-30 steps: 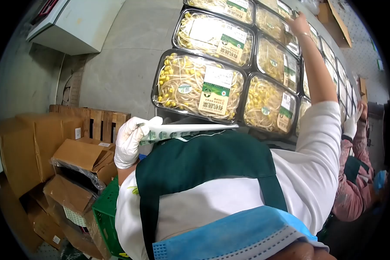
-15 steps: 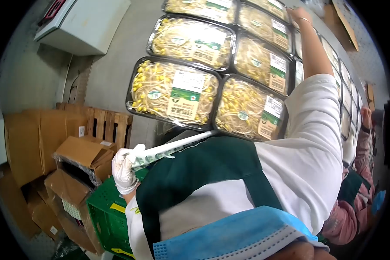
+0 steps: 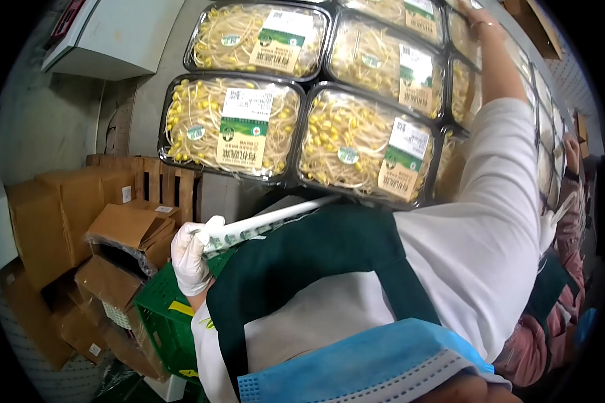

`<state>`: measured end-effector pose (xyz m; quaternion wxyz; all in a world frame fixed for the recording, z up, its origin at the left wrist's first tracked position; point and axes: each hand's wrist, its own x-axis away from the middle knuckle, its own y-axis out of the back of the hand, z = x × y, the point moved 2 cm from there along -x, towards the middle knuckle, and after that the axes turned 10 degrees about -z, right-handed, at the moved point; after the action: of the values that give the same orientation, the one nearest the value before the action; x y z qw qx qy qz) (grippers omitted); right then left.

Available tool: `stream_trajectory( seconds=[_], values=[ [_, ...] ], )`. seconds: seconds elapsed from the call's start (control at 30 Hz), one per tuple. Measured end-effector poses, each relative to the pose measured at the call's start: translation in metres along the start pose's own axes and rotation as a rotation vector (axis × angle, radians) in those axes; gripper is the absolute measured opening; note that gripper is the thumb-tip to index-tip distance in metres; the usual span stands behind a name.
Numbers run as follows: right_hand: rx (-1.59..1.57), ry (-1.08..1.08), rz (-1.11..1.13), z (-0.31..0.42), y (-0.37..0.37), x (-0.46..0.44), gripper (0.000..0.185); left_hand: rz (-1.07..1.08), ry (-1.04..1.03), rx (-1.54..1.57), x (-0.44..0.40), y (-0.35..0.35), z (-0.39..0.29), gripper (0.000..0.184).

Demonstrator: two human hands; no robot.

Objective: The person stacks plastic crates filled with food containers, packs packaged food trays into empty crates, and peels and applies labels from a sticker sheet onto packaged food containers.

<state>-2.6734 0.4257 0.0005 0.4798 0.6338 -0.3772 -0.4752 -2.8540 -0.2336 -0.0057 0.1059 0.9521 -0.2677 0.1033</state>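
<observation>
My left hand [image 3: 191,258], in a white glove, is closed around a strip of labels [image 3: 249,227], white with green print. The strip stretches from my fingers across the front of my apron to the edge of the trays. Black trays of bean sprouts [image 3: 228,127] under clear film stand in rows, each with a green, white and tan label. My right arm reaches out over the rows. At the top edge, my right hand [image 3: 472,12] is above the far trays; its fingers are too small and cut off to make out.
A green crate [image 3: 165,322] stands low at my left. Beside it are open cardboard boxes [image 3: 124,225] and a wooden pallet [image 3: 168,178]. A white cabinet [image 3: 114,37] is at the upper left. Another person in a pink sleeve [image 3: 538,342] works at the right along the rows.
The trays have shifted left and slightly up in view. My right hand has moved a little to the right and up, still over the far trays. My left hand keeps the label strip.
</observation>
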Motion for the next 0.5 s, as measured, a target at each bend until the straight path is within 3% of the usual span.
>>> stream_trajectory(
  seconds=[0.1, 0.13, 0.17, 0.2, 0.27, 0.3, 0.37, 0.4, 0.43, 0.47, 0.5],
  values=[
    [0.274, -0.188, 0.119, -0.007, 0.046, 0.042, 0.033, -0.006, -0.061, -0.022, -0.001, 0.005, 0.009, 0.024],
    [0.095, 0.007, 0.008, -0.020, 0.023, 0.025, 0.045, 0.025, -0.040, -0.028, -0.002, 0.007, 0.011, 0.022],
    [-0.085, 0.202, -0.113, 0.000, 0.047, 0.050, 0.057, 0.053, -0.024, -0.026, -0.003, 0.008, 0.012, 0.020],
    [-0.508, 0.181, -0.265, -0.002, 0.080, 0.097, 0.027, 0.132, -0.086, -0.068, -0.008, 0.011, 0.018, 0.024],
    [-0.777, 0.442, -0.118, 0.015, 0.120, 0.190, 0.018, 0.225, -0.106, -0.024, -0.006, -0.006, 0.005, 0.018],
    [-0.568, 0.359, -0.041, 0.045, 0.157, 0.256, 0.026, 0.263, -0.060, 0.018, -0.009, -0.008, 0.006, 0.014],
    [-0.548, 0.650, -0.029, 0.038, 0.133, 0.323, 0.037, 0.367, -0.109, 0.002, -0.007, -0.014, 0.007, 0.014],
    [-0.424, 0.770, -0.210, 0.044, 0.128, 0.353, 0.039, 0.436, -0.112, -0.063, -0.006, -0.013, 0.011, 0.016],
    [-0.293, 0.882, -0.389, 0.050, 0.124, 0.378, 0.041, 0.528, -0.006, 0.105, -0.001, -0.015, 0.013, 0.017],
    [-0.305, 0.785, -0.276, 0.046, 0.113, 0.388, 0.044, 0.580, -0.022, 0.138, 0.003, -0.016, 0.018, 0.017],
    [-0.220, 0.712, -0.315, 0.044, 0.109, 0.391, 0.045, 0.632, -0.038, 0.169, 0.007, -0.015, 0.021, 0.017]
  ],
)
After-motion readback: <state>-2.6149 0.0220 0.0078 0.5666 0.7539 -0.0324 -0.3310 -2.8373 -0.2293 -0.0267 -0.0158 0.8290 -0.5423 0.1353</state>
